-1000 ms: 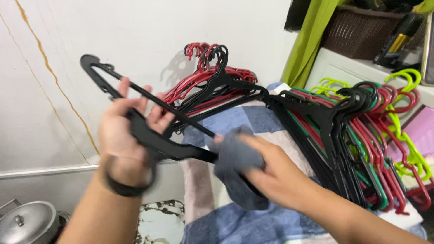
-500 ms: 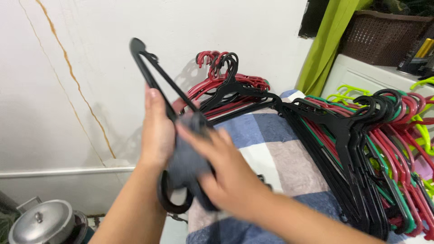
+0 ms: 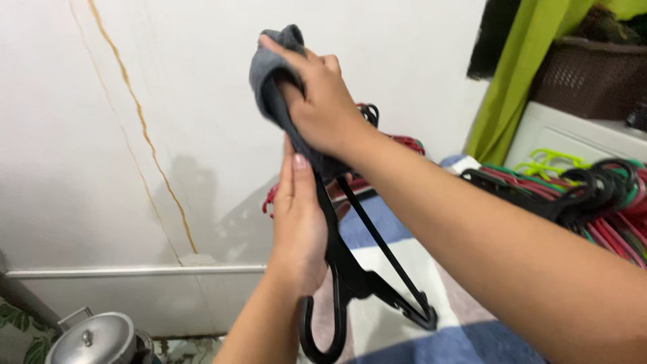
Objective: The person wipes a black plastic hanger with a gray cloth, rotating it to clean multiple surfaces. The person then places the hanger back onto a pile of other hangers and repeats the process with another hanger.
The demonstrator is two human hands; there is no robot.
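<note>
We note the left hand (image 3: pixel 300 229) gripping the black hanger (image 3: pixel 357 269) upright, hook down, above the checked cloth (image 3: pixel 404 232), while the right hand (image 3: pixel 323 101) clutches the grey rag (image 3: pixel 269 74) over its upper end.

A checked blanket (image 3: pixel 397 236) in blue, white and grey covers the surface at the lower right of the frame. On it, at the right edge, lies a heap of hangers (image 3: pixel 593 202), black, red and green. More red hangers (image 3: pixel 404 143) lie at its far end, near the wall.
</note>
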